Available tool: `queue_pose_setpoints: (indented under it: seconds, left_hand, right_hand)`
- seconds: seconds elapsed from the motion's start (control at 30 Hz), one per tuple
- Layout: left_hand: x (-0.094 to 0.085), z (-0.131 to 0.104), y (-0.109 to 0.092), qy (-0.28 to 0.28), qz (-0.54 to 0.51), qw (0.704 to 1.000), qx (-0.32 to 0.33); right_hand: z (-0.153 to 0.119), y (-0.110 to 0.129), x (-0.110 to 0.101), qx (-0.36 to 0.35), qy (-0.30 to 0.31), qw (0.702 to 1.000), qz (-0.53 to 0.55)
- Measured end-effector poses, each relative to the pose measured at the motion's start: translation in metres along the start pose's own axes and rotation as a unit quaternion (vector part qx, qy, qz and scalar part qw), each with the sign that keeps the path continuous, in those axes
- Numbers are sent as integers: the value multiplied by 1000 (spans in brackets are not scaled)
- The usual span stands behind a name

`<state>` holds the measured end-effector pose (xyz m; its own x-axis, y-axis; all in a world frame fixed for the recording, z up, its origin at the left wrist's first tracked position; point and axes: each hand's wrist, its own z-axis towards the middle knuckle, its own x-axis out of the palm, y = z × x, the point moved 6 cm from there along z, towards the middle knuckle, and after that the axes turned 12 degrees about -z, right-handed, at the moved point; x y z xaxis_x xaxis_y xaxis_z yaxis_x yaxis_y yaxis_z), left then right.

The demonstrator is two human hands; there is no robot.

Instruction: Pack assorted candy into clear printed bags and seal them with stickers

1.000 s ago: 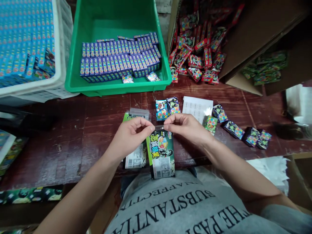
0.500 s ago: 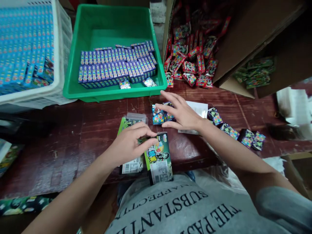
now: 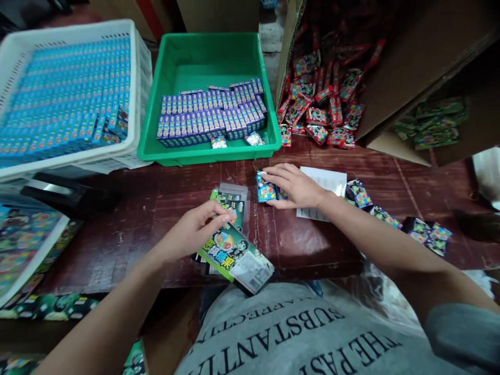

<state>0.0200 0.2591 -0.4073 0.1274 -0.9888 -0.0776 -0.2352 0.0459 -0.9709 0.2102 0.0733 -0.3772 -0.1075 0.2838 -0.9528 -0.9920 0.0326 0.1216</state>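
Observation:
Thumb and fingers of my left hand (image 3: 209, 224) pinch the top edge of a green and black printed bag (image 3: 234, 255) with a white label. The bag slants down to the right, its lower end at the table edge. Under it lie more green and black bags (image 3: 234, 200) and a clear plastic piece. My right hand (image 3: 295, 186) is closed over a short row of small printed boxes, fingers on their far side and thumb on the near side. A blue box (image 3: 265, 188) shows at the left; the others are mostly hidden by the hand.
White paper (image 3: 326, 182) lies under my right wrist, with several small dark boxes (image 3: 385, 216) beyond. Behind stand a green tub (image 3: 211, 156) of purple boxes and a white crate (image 3: 136, 104) of blue boxes. Red packets (image 3: 316, 117) spill from a carton. A black object (image 3: 62, 192) sits left.
My right hand has come down from hovering and closed over the small boxes. My left hand has swung the bag from nearly upright to a slant. The view has shifted left.

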Motion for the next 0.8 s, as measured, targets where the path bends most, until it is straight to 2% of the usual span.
queue_pose_setpoints:
  seconds: [0.07, 0.13, 0.2, 0.3, 0.43, 0.53, 0.7, 0.8]
  left_hand:
    - [-24, -18, 10, -148, -44, 988, -19]
    - [-46, -39, 19, -280, -96, 955, -21]
    - [-56, -54, 31, -340, -170, 924, -34]
    - [-55, -63, 46, -360, -252, 896, -58]
    - [-44, -67, 59, -388, -295, 870, -67]
    - [-35, -70, 67, -390, -299, 868, -74]
    - [-24, -71, 74, -388, -287, 874, -66]
    - [-23, -71, 76, -395, -274, 875, -59]
  right_hand:
    - [-7, 18, -22, 19, -43, 997, 68]
    - [-16, 42, -38, 7, -40, 988, 150]
    - [-25, 64, -43, -17, -8, 979, 201]
    - [-35, 81, -36, -21, 22, 985, 171]
    - [-42, 82, -21, -2, 26, 995, 100]
    - [-47, 84, -11, 8, 40, 995, 89]
    - [-63, 87, 9, 22, 109, 992, 61]
    - [-72, 84, 15, 39, 105, 992, 64]
